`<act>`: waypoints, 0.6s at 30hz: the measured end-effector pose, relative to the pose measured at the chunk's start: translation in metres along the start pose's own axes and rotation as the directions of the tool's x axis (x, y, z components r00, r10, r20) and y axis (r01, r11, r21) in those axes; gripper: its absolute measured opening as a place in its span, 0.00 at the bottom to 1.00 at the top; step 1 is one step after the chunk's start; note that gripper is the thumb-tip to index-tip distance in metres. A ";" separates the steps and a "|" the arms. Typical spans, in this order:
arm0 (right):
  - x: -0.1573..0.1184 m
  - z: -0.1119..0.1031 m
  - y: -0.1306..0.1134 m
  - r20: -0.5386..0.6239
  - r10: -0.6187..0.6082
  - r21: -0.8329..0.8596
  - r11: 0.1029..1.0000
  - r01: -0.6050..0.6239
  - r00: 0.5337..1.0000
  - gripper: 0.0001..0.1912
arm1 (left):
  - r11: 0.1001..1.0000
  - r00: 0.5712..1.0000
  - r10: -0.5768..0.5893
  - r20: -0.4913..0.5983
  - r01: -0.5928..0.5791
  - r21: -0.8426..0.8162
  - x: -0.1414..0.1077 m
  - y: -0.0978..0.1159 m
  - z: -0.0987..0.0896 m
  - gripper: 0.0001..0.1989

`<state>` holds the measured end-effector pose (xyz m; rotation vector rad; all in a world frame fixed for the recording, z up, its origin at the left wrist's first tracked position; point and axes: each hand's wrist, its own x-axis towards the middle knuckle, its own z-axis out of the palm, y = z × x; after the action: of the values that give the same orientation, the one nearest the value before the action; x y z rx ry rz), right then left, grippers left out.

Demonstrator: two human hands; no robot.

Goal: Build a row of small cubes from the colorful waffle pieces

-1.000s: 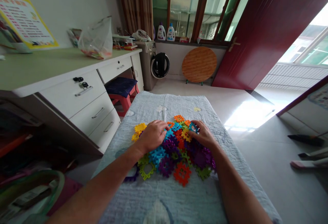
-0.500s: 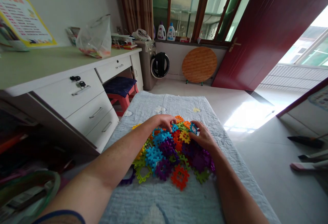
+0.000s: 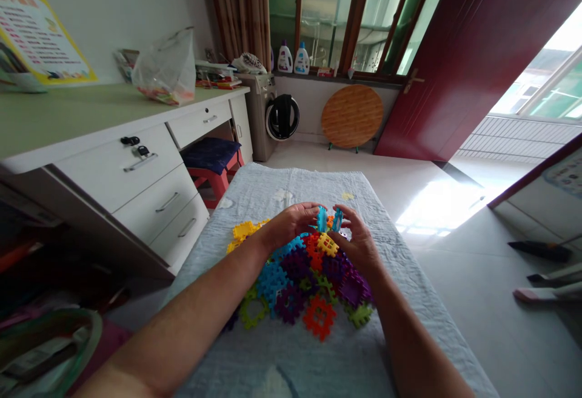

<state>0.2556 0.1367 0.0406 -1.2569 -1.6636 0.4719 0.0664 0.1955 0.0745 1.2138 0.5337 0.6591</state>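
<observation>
My left hand grips a light blue interlocking plastic piece between fingers and thumb. Facing it across a small gap, a second blue interlocking piece stands on edge in my right hand. Both are held just above a heap of toothed square plastic pieces. In the heap I see a yellow piece close below my hands, an orange-red piece at the near edge, a purple piece to the right and a lime green piece at the left. My left forearm covers part of the heap.
The heap lies on a table with a pale blue cloth. To the left is a white desk carrying a plastic bag, with a red stool beneath. A washing machine and a round wooden tabletop stand beyond.
My left hand has lifted a light blue piece from the heap and moved right towards my right hand. My right hand has turned its blue piece on edge.
</observation>
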 end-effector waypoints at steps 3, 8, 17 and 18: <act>-0.002 0.001 -0.008 0.082 0.040 0.011 0.999 -0.041 0.996 0.28 | 0.994 0.997 -0.045 0.058 0.051 -0.099 -0.004 -0.005 0.012 0.21; -0.002 0.002 -0.011 0.130 0.013 -0.067 0.998 -0.005 0.991 0.30 | 0.984 0.995 -0.089 -0.034 0.083 -0.159 -0.008 -0.012 0.017 0.21; -0.001 0.003 -0.008 0.115 -0.051 -0.145 0.987 0.067 0.992 0.27 | 0.997 0.988 -0.063 -0.139 0.069 0.039 -0.015 -0.004 0.016 0.20; 0.001 -0.001 -0.005 0.099 -0.035 -0.166 0.985 0.051 0.994 0.26 | 0.992 0.984 -0.014 -0.178 0.035 0.117 -0.017 0.000 0.010 0.21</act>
<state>0.2541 0.1356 0.0449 -1.3350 -1.8397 0.3766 0.0612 0.1766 0.0774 1.2658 0.7443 0.7264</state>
